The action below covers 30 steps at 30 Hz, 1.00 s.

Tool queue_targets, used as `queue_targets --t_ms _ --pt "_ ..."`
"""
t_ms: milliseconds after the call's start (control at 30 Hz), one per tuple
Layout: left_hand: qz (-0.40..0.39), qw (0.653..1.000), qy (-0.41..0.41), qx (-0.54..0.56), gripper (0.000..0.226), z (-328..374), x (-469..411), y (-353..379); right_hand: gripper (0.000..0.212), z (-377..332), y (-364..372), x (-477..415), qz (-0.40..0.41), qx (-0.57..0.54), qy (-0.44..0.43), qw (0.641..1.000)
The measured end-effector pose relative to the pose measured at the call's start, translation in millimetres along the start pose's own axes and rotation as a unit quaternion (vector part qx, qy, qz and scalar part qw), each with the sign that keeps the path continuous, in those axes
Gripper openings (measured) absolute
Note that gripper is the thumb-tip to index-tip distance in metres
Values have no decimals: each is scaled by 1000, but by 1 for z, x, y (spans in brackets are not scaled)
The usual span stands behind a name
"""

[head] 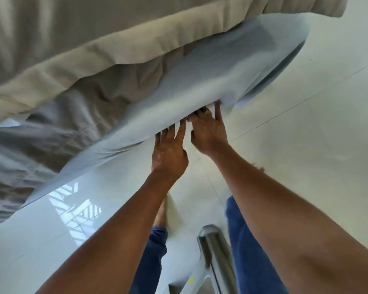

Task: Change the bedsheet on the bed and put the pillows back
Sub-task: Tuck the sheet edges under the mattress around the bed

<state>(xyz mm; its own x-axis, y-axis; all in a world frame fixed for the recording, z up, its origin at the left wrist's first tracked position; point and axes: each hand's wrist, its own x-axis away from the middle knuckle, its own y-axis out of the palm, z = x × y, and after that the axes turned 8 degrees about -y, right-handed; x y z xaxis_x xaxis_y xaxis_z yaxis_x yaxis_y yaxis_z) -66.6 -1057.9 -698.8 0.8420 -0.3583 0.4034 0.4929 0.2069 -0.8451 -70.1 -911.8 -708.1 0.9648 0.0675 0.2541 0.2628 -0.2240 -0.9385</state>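
The bed fills the top left, covered by a beige sheet (106, 49) whose hem runs across the mattress edge. Below that hem a pale blue sheet (200, 81) hangs along the mattress side, blurred by motion. My left hand (170, 149) is flat with fingers spread, fingertips pushed under the blue sheet's lower edge. My right hand (208, 130) sits just beside it, fingers also reaching into the fabric. Whether either hand pinches the cloth is hidden by the folds. A grey crumpled cloth (30, 145) bunches at the left. No pillows are in view.
A glossy white tiled floor (295, 124) lies to the right and below, with a window reflection (77, 206) at the left. My legs in blue trousers (244, 240) stand near the bed. A metallic object (212, 247) rises between them at the bottom.
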Motion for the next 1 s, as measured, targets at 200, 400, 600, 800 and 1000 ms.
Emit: queue_targets --t_ms 200,400,600,800,1000 --pt "22 993 11 119 66 -2 77 13 69 -3 7 6 -5 -1 -9 1000" --pt "52 996 1 73 81 33 39 31 90 33 -3 96 -25 -70 -84 994" --pt "34 995 -79 -42 71 88 -60 34 86 89 -25 91 15 -109 -87 990" --pt "116 983 -138 15 76 118 -51 47 85 124 -22 17 14 -3 -179 984" --pt "146 978 -111 94 77 135 23 71 103 132 -6 41 -23 5 -187 982"
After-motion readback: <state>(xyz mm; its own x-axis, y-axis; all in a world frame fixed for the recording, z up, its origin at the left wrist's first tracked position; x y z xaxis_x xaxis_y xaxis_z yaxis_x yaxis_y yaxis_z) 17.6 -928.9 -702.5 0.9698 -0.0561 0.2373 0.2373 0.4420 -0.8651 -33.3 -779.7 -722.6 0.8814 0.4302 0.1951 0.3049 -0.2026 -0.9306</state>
